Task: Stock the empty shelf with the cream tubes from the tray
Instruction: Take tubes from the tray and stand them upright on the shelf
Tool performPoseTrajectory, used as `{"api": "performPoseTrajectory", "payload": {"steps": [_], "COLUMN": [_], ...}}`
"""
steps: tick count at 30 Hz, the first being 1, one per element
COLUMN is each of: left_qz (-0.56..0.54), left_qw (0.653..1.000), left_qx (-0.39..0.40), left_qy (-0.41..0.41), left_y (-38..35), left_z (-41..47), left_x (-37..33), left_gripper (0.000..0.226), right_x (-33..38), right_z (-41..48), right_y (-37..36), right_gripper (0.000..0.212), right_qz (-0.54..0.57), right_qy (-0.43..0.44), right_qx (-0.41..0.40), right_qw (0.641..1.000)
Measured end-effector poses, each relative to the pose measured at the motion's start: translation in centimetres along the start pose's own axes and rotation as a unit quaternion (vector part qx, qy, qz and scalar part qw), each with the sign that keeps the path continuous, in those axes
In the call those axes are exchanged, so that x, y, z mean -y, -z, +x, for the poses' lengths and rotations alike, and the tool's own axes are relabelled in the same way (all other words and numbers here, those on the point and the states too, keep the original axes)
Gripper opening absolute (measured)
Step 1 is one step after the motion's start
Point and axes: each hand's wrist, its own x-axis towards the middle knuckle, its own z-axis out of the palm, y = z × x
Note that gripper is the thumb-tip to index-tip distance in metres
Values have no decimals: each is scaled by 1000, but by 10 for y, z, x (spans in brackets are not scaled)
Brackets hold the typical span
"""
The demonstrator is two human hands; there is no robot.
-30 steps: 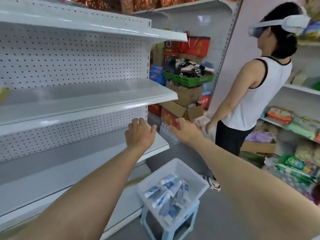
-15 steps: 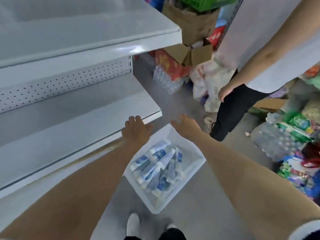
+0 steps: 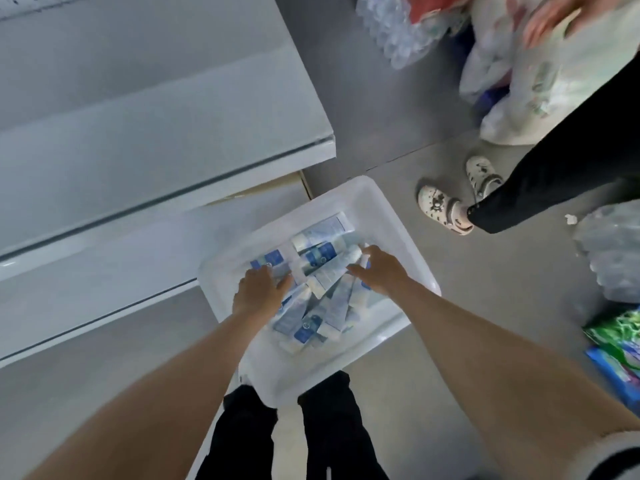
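Observation:
A white plastic tray (image 3: 398, 237) stands below me, holding a heap of several white-and-blue cream tubes (image 3: 322, 268). My left hand (image 3: 258, 292) lies on the left side of the heap with its fingers spread over the tubes. My right hand (image 3: 381, 270) reaches into the right side of the heap, its fingertips touching the tubes. Neither hand plainly grips a tube. The empty white shelf (image 3: 166, 133) runs along the left, above and beside the tray.
Another person's legs in black trousers and white clogs (image 3: 446, 209) stand right of the tray. White plastic bags (image 3: 519, 81) and packed water bottles (image 3: 391, 29) lie on the floor behind. Green and blue packets (image 3: 620, 344) sit at the right edge.
My view has tipped from the shelves down to the tray. Both hands have dropped from shelf height into the tray and now touch the tubes.

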Motion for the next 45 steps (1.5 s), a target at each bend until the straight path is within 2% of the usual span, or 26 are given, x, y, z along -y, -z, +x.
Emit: {"api": "performPoseTrajectory", "payload": {"steps": [5,7,10,14,18,20,22,23,25,28,29,32,35,39,41,45], "left_qz": [4,-55,-15,57,63,30,-38,-105,-267,-421,-450,-520,-560,-668,-693,-714], "left_qw": [998,996,998,996,994,992,987,978,936,870,856,823,803,729,712,697], "left_qx": [15,21,4,-13,11,52,91,97,113,142,144,125,105,79,70,64], "left_qy": [58,66,56,63,86,109,129,150,198,215,208,188,174,128,91,21], "left_y": [-33,-40,-45,-55,-58,-57,-54,-55,-54,-55,-54,-41,-16,32,62,128], "left_z": [15,15,16,17,15,12,6,3,-10,-33,-41,-65,-93,-138,-165,-223], "left_x": [26,29,32,38,39,37,33,32,29,34,36,37,46,92,123,183], "left_gripper": [49,37,39,47,48,54,55,50,45,67,69,50,36,13,12,15], "right_x": [-31,-37,-44,-49,-52,-52,-50,-48,-40,-24,-18,1,25,70,101,179], "right_z": [37,46,54,56,53,48,37,30,11,-20,-29,-62,-99,-156,-183,-243], "right_y": [-22,-33,-49,-66,-74,-72,-68,-66,-62,-59,-58,-62,-72,-102,-120,-144], "right_gripper": [68,65,62,75,72,63,53,50,44,35,33,30,32,35,28,35], "right_qz": [-31,-24,-2,109,146,213,313,352,413,490,512,567,583,620,622,595], "right_qy": [-45,-50,-71,-140,-157,-165,-172,-170,-153,-132,-125,-98,-65,6,50,147], "right_qx": [54,64,64,39,12,16,44,69,123,160,168,191,204,233,246,273], "right_qw": [997,996,995,983,977,963,933,918,889,846,833,795,784,749,742,741]}}
